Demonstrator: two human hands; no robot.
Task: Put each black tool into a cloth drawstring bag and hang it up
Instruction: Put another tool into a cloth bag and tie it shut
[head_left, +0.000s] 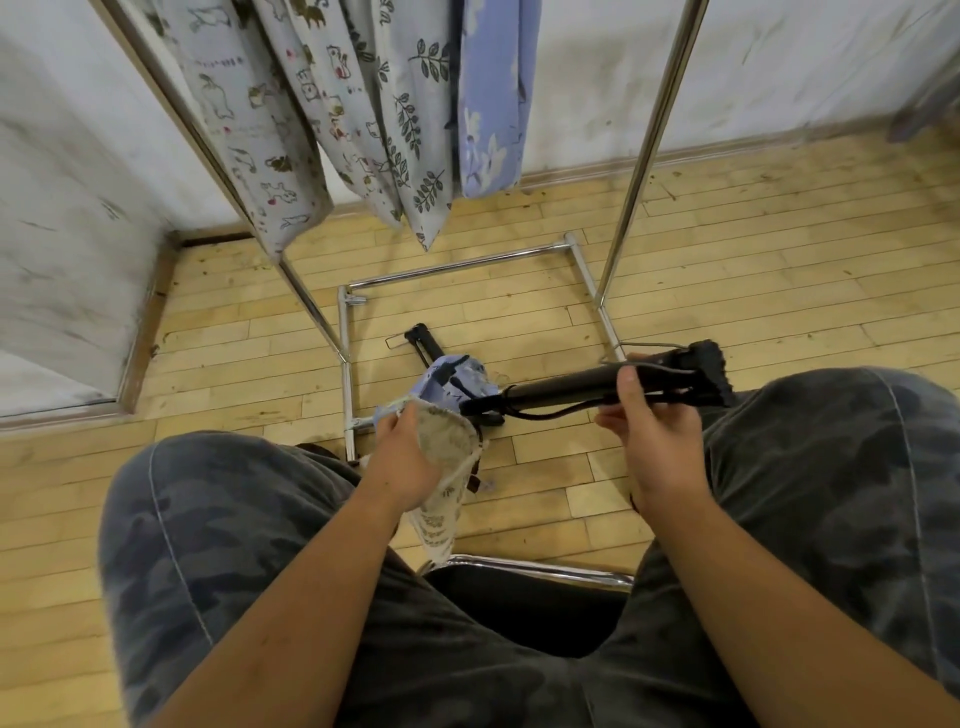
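Head view: the left hand (402, 457) grips a beige patterned cloth bag (447, 467) between the knees. The right hand (654, 441) curls its fingers round a black tool (566, 387) held level, its tip just beside the bag's top. Beyond, blue cloth (452, 382) covers part of a second black tool (423, 343) on the floor inside the metal rack (457, 267), where printed bags (363, 130) hang.

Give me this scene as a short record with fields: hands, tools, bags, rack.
Left hand: grips the beige patterned bag near its mouth
Right hand: holds a black tool, tip near that bag's mouth
Floor: second black tool, partly covered by a blue bag
Rack: metal, printed cloth bags hanging on it
Task state: held tool not yet bagged
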